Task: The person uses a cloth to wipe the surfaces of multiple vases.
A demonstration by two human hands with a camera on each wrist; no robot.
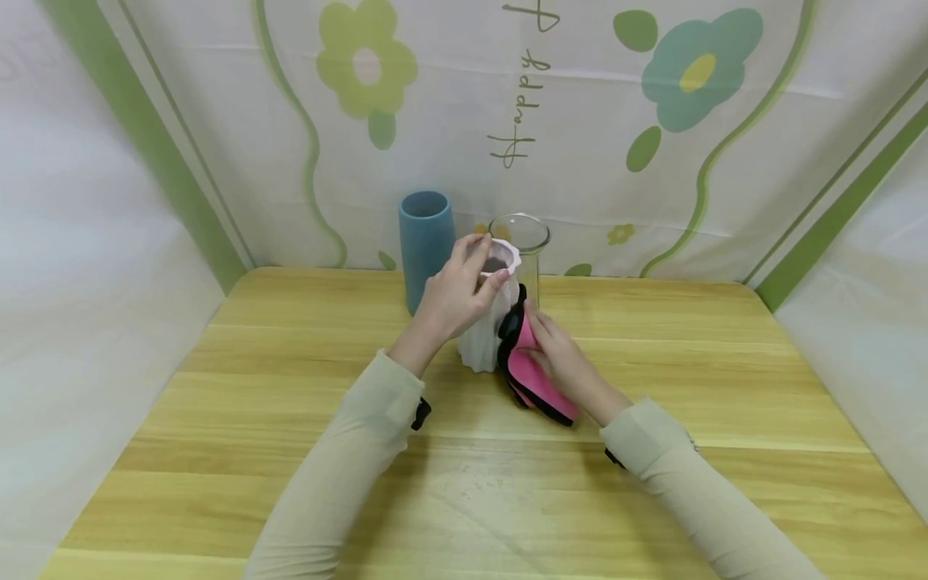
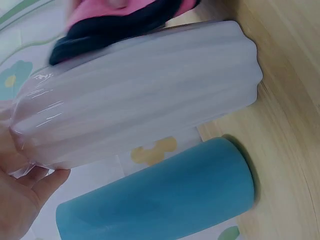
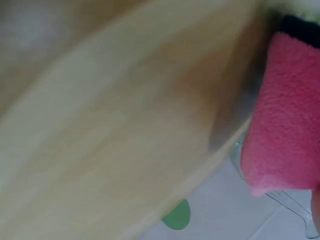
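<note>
A white vase (image 1: 480,342) with wavy vertical ribs and a scalloped rim stands on the wooden table. My left hand (image 1: 453,296) holds it at the rim, the thumb on the near side and the fingers across the top. In my right hand (image 1: 569,362) is a fuzzy pink cloth (image 1: 540,385) with black edging, folded and hanging down. The cloth lies against the right side of the vase. From the left wrist view, the ribbed wall (image 2: 145,85) shows along its whole length, with the cloth's dark edge over it.
A blue vase (image 1: 424,258) stands just left of and behind the white one. Behind it to the right is a clear glass vase (image 1: 532,278), partly hidden. A printed curtain (image 1: 449,97) hangs at the table's back edge, with white sides left and right.
</note>
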